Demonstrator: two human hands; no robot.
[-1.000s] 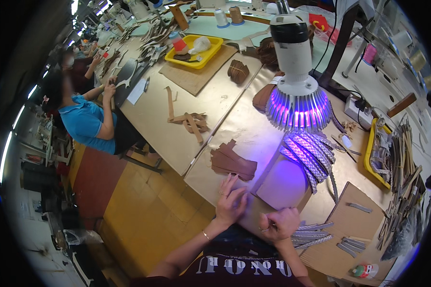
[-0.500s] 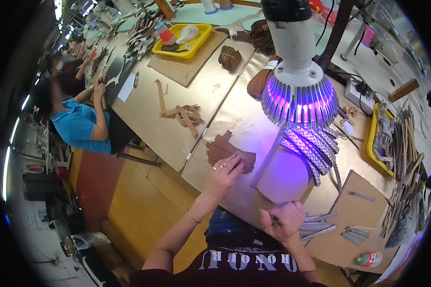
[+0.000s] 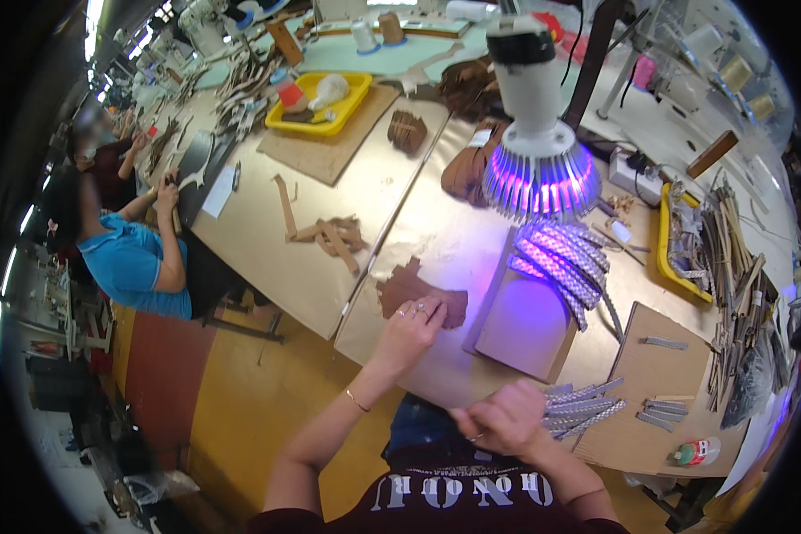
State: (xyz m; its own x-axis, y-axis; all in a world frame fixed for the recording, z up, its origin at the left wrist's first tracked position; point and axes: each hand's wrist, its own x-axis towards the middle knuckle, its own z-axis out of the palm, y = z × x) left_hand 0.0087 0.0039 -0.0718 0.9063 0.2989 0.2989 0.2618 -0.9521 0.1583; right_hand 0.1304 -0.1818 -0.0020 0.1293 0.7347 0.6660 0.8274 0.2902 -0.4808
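Observation:
Several thin brown leather pieces (image 3: 402,287) with jagged edges lie overlapping near the table's front edge. Bent fingers of my left hand (image 3: 409,335) press together on their near edge; its thumb is hidden. My right hand (image 3: 509,418) hovers at the table's front edge, closed and slightly blurred, so whatever its fingers hold cannot be made out. Beside it lie grey braided strips (image 3: 587,411). A rounded board (image 3: 527,331) rests to the right of the leather, with a bundle of silvery braided straps (image 3: 556,267) across its far end.
Above the straps hangs a lamp (image 3: 543,169) glowing violet. Tan strips (image 3: 334,238) lie farther left. Yellow trays (image 3: 316,125) hold odds and ends, and cardboard (image 3: 636,392) with short strips lies at right. Across the table's left side, a person in a blue shirt (image 3: 138,262) works.
My view has shifted a little. My right hand has turned and moved slightly left, its thumb side now lower. My left hand stays on the leather pieces.

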